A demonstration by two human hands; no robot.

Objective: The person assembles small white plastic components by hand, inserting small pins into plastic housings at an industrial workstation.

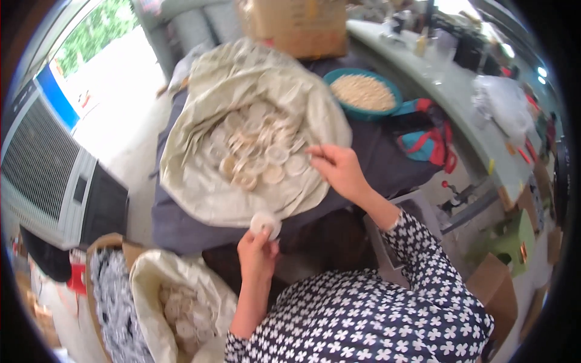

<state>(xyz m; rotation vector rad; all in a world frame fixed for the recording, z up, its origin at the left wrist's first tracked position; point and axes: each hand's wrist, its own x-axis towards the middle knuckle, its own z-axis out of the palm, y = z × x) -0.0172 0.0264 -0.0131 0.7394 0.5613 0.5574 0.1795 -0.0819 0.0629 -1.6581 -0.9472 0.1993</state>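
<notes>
My left hand [258, 248] pinches a pale, round, flat disc [265, 222] between thumb and fingers, just in front of the large open sack. My right hand [340, 173] is over the right side of that sack, fingers drawn together near the discs; whatever is in them is too small to make out. The cream woven sack [212, 72] has its mouth rolled wide and holds a heap of similar whitish and tan discs [260, 142]. It rests on a dark cloth-covered table [175, 233].
A second sack [148, 269] with discs stands low at left, beside a cardboard box of grey pieces [112, 296]. At the back right are a teal basin [366, 114] of pale bits and a red-and-blue bag [423, 142]. A large carton [296, 27] sits behind.
</notes>
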